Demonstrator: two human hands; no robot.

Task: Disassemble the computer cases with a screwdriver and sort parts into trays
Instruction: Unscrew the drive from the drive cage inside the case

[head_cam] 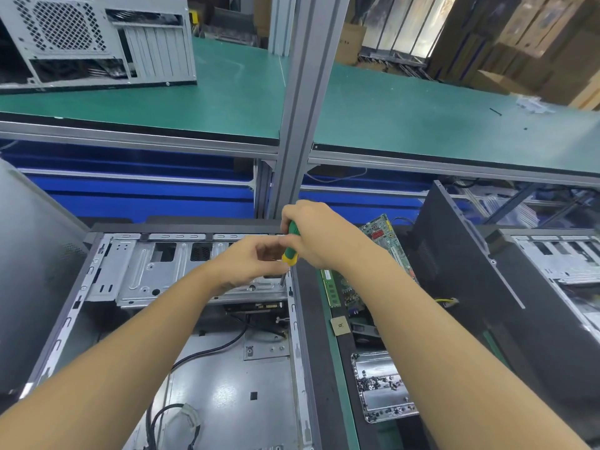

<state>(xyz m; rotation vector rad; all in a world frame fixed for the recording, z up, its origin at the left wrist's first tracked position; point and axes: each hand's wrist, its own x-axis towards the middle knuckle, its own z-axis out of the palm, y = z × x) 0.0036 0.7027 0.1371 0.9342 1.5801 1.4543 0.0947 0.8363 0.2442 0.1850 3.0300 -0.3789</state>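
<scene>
Fingers (297,212) of our right hand (319,237) were clenched round the green and yellow handle of the screwdriver (290,245). It stood nearly upright, its shaft pointing down at the right end of the drive cage (146,277). Our left hand (248,266) sat just beside it, fingers curled in toward the shaft below the handle. We could not tell whether they pinched the shaft or only lay against it.

Under both our forearms the case (227,384) lay open on its side. The cage spanned its far end, and black cables (211,349) ran over its bare floor.

Right of the case we saw a board (383,251) with a green memory stick (331,289) along its left edge. A small square chip (340,325) lay just nearer us. Nearer still was a metal tray (380,404) holding a scatter of small dark screws (376,383). Our right forearm crossed over part of the board and one side of the tray.

Beyond the board a black panel (454,261) stood on edge, and a second case (558,258) lay open further right.

Above it all ran a green-topped shelf (227,92). It carried a white case (97,40) at the far left, and a grey post (302,92) rose behind our hands. Cardboard boxes (535,43) were stacked at the upper right.
</scene>
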